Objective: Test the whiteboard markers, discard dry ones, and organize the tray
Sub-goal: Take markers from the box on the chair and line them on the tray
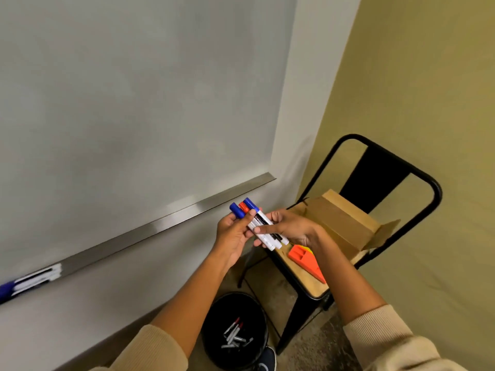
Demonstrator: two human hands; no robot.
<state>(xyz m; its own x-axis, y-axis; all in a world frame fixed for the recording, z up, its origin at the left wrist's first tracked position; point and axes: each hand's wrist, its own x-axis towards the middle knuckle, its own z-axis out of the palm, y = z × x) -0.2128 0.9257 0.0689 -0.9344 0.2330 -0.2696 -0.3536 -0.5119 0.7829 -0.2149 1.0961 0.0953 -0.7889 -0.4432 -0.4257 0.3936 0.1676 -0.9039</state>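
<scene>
I held three capped markers [258,226] bunched between my left hand [235,234] and right hand [292,231], both closed round them, above the chair [308,287]; a loose pinch could drop one into the bin [235,330].

Soft, even indoor light is spread across the whiteboard [134,89]; a bright glare patch is caught on the metal tray [182,207]. Lines are bowed by wide-angle distortion, and the lower-left markers [29,282] are blurred.

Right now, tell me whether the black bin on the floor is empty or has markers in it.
Not empty. The black bin holds several discarded markers lying loose at its bottom.
</scene>
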